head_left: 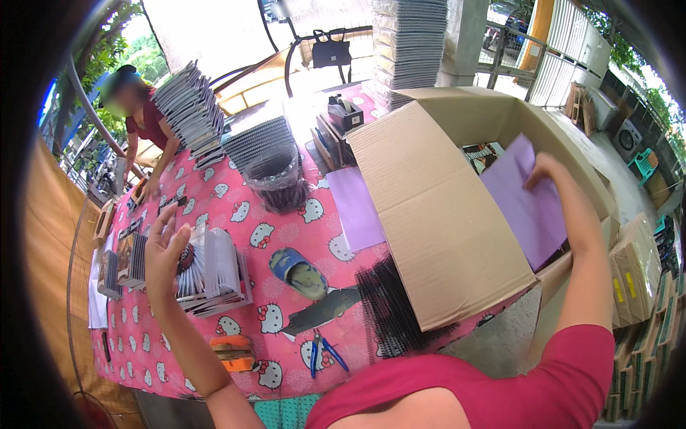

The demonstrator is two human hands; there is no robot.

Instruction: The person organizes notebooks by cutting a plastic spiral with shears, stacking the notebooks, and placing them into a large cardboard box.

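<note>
My right hand (549, 171) is inside the open cardboard box (436, 222), its fingers bent against a purple sheet of paper (525, 207) that tilts up out of the box. Slightly blurred, it appears to pinch the sheet. Beneath the sheet, part of a printed item (482, 156) shows in the box. My left hand (166, 239) is raised over the table on the left, fingers apart and holding nothing. Beside it stands a stack of bound booklets (218, 268) with white edges. A second purple sheet (356, 209) lies on the table, partly under the box flap.
On the pink patterned table (264, 236) are a lined bin (277, 179), a slip-on shoe (299, 273), blue-handled pliers (325, 354), black binding coils (393, 304), an orange object (233, 353) and a tape dispenser (345, 112). Tall stacks (191, 114) stand behind. A person (146, 121) leans over the far left.
</note>
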